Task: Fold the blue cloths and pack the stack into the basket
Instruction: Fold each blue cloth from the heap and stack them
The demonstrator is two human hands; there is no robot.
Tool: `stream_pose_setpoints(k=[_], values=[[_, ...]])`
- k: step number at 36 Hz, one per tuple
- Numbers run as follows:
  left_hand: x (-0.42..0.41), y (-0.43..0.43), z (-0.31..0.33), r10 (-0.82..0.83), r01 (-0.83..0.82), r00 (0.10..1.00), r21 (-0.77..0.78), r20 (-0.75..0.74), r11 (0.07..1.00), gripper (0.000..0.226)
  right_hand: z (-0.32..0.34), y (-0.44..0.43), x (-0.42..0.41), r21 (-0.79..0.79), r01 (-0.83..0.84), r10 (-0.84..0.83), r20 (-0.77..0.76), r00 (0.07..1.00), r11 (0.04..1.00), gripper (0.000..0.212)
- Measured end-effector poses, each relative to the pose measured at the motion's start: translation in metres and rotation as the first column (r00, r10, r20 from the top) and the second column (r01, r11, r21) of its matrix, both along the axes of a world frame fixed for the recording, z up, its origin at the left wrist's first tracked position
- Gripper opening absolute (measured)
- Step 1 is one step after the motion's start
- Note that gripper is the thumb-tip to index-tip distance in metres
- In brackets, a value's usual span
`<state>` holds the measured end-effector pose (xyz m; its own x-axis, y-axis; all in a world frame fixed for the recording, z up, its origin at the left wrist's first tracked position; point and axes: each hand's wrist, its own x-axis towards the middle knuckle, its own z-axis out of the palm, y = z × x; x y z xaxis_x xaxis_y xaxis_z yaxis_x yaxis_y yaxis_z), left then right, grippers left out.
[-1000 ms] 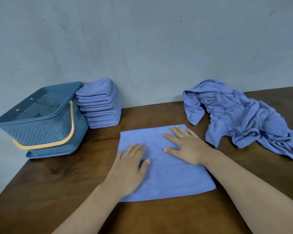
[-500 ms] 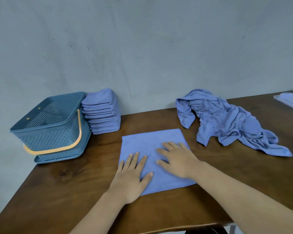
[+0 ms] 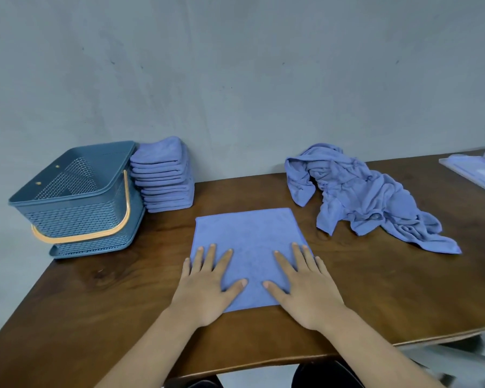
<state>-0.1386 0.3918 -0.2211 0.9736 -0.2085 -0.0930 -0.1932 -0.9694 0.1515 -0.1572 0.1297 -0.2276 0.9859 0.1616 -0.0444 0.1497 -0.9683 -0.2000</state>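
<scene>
Brown wood table [image 3: 109, 303], dark & shiny, under left hand [image 3: 207, 292] & right hand [image 3: 308, 295]. Gray wall [image 3: 235, 79] far ahead of both, w/ a few small marks. Pale flat tray [image 3: 471, 175] way off to the right of right hand, near table's back edge, partly cut off.

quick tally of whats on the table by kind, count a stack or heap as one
basket: 1
stack of folded cloths: 1
flat cloth: 1
crumpled cloth heap: 1
pale tray: 1
total: 5

Blurred, edge-cut tray [image 3: 472, 172], perhaps plastic.
</scene>
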Motion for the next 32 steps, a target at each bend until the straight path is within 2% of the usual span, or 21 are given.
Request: stream_pose_setpoints(k=[3, 6, 8, 10, 14, 18, 21, 26, 29, 32], values=[[-0.005, 0.001, -0.001, 0.015, -0.014, 0.998, -0.028, 0.060, 1.000, 0.082, 0.002, -0.007, -0.007, 0.014, 0.071, -0.071, -0.023, 0.997, 0.997, 0.095], [-0.013, 0.003, -0.005, 0.002, 0.016, 0.961, -0.064, 0.277, 0.998, 0.063, 0.002, -0.014, -0.012, 0.013, 0.105, -0.104, -0.028, 0.994, 0.994, 0.101], [-0.020, 0.004, -0.008, -0.030, 0.085, 0.898, -0.108, 0.439, 0.990, 0.046, 0.003, -0.017, -0.015, 0.017, 0.139, -0.139, -0.016, 0.990, 0.990, 0.105], [-0.030, 0.003, -0.010, -0.081, 0.176, 0.844, -0.131, 0.530, 0.976, 0.031, 0.003, -0.018, -0.017, 0.010, 0.176, -0.176, 0.007, 0.984, 0.984, 0.107], [-0.043, -0.007, -0.006, -0.249, 0.388, 0.839, -0.211, 0.483, 0.897, 0.024, -0.001, -0.017, -0.021, 0.010, 0.147, -0.147, 0.145, 0.978, 0.989, 0.095], [-0.040, -0.016, -0.009, -0.367, 0.472, 0.833, -0.185, 0.415, 0.862, 0.025, -0.006, -0.023, -0.028, 0.088, -0.168, 0.126, 0.360, 0.925, 0.982, 0.047], [-0.036, -0.015, -0.012, -0.350, 0.466, 0.835, -0.204, 0.425, 0.861, 0.021, -0.008, -0.025, -0.030, 0.141, -0.334, 0.254, 0.406, 0.878, 0.932, 0.021], [-0.038, -0.015, -0.015, -0.353, 0.473, 0.805, -0.157, 0.477, 0.867, 0.022, -0.004, -0.023, -0.032, 0.162, -0.370, 0.284, 0.394, 0.874, 0.915, 0.016], [-0.040, -0.016, -0.010, -0.313, 0.439, 0.829, -0.193, 0.464, 0.877, 0.022, -0.005, -0.021, -0.031, 0.149, -0.349, 0.265, 0.405, 0.875, 0.925, 0.026], [-0.041, -0.017, -0.007, -0.299, 0.414, 0.852, -0.204, 0.430, 0.887, 0.025, -0.008, -0.022, -0.026, 0.166, -0.327, 0.230, 0.428, 0.874, 0.930, 0.020]])
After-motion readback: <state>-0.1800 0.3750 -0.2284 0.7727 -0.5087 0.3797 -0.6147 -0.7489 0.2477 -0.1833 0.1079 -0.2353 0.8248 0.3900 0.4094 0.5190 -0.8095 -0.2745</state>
